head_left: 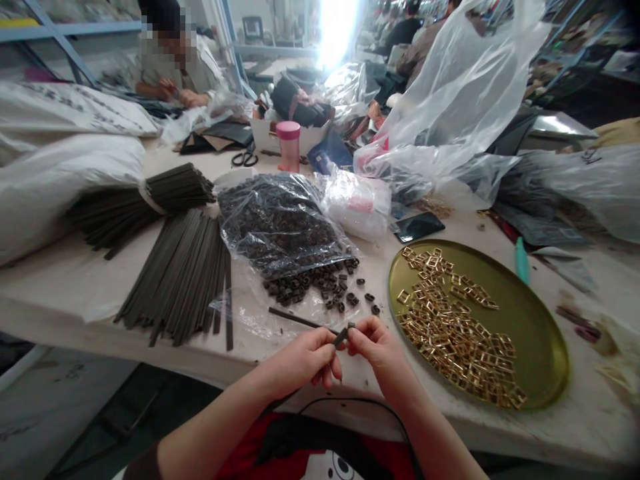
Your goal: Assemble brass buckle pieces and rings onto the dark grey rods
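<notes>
Close to the table's front edge, my left hand point(319, 353) is closed on a long dark strap point(295, 318), whose tail runs out to the left over the table. My right hand point(374, 341) pinches the strap's short end just beside the left fingertips. Something small and dark shows at the right fingertips; whether it is a separate loop or the folded strap end I cannot tell. Small dark loops point(337, 290) lie loose beyond my hands, spilling from a clear plastic bag point(280, 220). To the right, gold rectangular buckles point(460, 340) are heaped on a round gold tray point(537, 357).
Loose dark straps point(183, 273) are spread at left, below a tied bundle point(170, 187). Farther back are scissors point(245, 159), a pink-lidded jar point(289, 143), a phone point(420, 227) and plastic bags point(450, 100). A co-worker point(180, 73) sits across the table.
</notes>
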The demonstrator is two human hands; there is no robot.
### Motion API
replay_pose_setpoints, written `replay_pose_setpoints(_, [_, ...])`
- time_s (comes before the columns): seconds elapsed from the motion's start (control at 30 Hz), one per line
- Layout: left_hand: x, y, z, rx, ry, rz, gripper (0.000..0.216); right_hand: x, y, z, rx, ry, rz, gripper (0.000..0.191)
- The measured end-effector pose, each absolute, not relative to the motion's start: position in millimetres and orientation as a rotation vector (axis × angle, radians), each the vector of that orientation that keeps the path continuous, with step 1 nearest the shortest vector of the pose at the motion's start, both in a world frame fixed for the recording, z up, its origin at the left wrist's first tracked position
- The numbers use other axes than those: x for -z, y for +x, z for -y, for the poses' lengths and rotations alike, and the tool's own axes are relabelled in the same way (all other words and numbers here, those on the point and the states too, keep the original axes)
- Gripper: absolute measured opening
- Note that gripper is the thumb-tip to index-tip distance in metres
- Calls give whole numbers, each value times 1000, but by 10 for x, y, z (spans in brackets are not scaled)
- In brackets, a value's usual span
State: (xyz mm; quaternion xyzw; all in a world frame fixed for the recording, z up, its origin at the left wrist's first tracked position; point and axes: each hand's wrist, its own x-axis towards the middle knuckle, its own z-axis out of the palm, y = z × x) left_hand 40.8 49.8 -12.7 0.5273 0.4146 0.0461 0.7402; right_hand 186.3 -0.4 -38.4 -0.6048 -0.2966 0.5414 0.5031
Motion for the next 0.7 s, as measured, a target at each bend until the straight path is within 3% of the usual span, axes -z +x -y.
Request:
replay_pose_setpoints(0.33, [100,321,-439,-154,994,-792,16,434,1919,49,-1258,-1471,632,26])
replay_pose_setpoints(0.43, [71,280,-413,-183,882,-732,10,404,1909,81,-1378,-1351,474,26])
replay_pose_setpoints(0.7, [-43,247,-271,-199,756,-626,24,258,1667,256,-1822,-994,237,27])
